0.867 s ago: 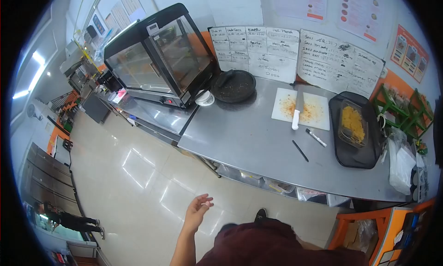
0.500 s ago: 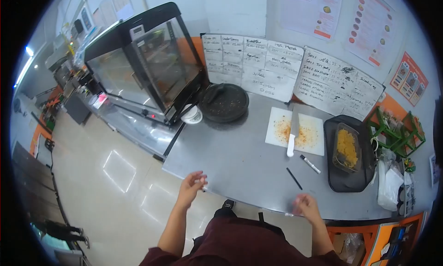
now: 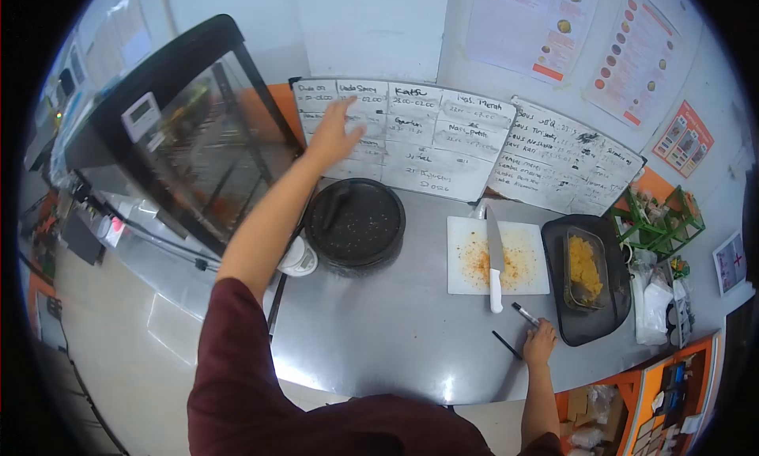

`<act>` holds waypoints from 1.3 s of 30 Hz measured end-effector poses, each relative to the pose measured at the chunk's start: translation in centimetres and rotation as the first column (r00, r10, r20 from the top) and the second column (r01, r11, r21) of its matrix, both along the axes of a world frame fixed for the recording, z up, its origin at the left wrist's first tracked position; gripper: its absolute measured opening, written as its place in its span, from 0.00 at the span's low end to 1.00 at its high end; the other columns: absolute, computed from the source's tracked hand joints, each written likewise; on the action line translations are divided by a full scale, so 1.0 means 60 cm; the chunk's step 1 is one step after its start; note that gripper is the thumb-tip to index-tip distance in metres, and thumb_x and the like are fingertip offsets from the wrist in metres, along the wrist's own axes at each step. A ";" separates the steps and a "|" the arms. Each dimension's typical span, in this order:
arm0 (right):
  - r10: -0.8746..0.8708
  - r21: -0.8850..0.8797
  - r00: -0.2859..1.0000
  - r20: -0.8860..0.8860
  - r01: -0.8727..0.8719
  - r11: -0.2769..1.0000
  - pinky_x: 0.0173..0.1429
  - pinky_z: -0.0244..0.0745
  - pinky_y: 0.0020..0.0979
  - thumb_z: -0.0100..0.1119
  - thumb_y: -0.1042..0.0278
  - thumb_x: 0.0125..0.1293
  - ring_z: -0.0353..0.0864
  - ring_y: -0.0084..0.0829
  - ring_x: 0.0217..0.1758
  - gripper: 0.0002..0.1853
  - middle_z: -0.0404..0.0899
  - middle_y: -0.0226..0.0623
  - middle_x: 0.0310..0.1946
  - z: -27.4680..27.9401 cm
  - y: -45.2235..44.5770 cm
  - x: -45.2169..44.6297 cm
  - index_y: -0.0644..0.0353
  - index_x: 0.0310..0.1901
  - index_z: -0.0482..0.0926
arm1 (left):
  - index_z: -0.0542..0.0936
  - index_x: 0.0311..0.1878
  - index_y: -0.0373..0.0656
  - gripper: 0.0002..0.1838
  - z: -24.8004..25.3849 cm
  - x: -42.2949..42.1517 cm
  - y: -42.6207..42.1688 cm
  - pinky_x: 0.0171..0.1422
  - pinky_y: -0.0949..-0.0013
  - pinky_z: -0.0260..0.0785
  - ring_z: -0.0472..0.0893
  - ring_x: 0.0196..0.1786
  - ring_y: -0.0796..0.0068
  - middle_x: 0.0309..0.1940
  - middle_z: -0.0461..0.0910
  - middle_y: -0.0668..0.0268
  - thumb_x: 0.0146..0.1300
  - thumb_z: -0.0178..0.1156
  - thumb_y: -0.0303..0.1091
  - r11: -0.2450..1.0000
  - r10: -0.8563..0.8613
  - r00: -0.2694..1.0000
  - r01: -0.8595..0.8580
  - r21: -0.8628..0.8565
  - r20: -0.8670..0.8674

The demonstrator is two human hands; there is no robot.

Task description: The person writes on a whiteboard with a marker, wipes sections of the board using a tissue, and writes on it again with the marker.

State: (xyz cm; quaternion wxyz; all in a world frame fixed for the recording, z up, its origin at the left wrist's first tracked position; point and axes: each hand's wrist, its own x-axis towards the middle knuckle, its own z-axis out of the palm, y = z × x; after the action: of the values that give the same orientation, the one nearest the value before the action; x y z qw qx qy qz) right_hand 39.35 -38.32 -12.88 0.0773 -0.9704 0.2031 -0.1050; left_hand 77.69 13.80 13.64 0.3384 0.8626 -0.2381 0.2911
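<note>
Head view: nearest, at the front of the steel worktable, the right hand has its fingers drawn in narrow at the near end of a marker; whether they have closed on it I cannot tell. The marker lies on the table between the knife and the black tray, with a thin black stick just beside it. A pinch on the barrel, thumb against fingertips, would probably hold it best, keeping the wrist clear of that stick and of the white knife handle. Farther in, the knife rests across a stained cutting board, and a glass dish of yellow food sits in the tray. Beyond the dark stone mortar, the left hand is raised before the left whiteboard, fingers spread wide and seemingly holding nothing; contact with the board cannot be judged. Light fingertips there should spare the handwriting from smearing, and a raised forearm should clear the mortar.
</note>
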 end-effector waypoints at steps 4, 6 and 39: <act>-0.070 -0.074 0.998 -0.005 0.069 0.995 0.60 0.61 0.46 0.63 0.68 0.61 0.68 0.45 0.57 0.17 0.70 0.41 0.51 0.002 -0.001 0.015 0.54 0.52 0.77 | 0.75 0.59 0.38 0.20 0.026 0.182 -0.003 0.66 0.55 0.67 0.74 0.60 0.47 0.58 0.73 0.48 0.65 0.58 0.31 0.973 -0.012 0.968 -0.047 0.228 0.250; -0.109 -0.075 0.994 -0.031 0.106 0.992 0.59 0.60 0.46 0.63 0.67 0.61 0.68 0.44 0.55 0.15 0.70 0.40 0.49 -0.004 0.007 0.011 0.52 0.50 0.78 | 0.78 0.55 0.38 0.15 0.023 0.230 -0.008 0.64 0.55 0.68 0.75 0.58 0.50 0.56 0.75 0.52 0.68 0.54 0.32 0.946 0.007 0.951 -0.106 0.306 0.308; -0.444 0.403 0.787 0.429 0.273 0.873 0.47 0.63 0.38 0.58 0.63 0.71 0.70 0.31 0.35 0.12 0.70 0.36 0.33 -0.071 0.060 -0.429 0.63 0.45 0.72 | 0.78 0.42 0.37 0.20 0.347 -0.243 -0.006 0.44 0.55 0.69 0.78 0.39 0.48 0.33 0.81 0.52 0.73 0.50 0.47 0.894 0.149 0.948 -0.250 0.373 0.281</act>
State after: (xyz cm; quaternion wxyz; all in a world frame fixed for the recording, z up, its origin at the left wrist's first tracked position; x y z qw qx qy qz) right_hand 13.63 -34.74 -17.16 0.2626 -0.8244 0.3724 -0.3358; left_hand 63.11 13.45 34.44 0.0892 0.8910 -0.2425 0.3732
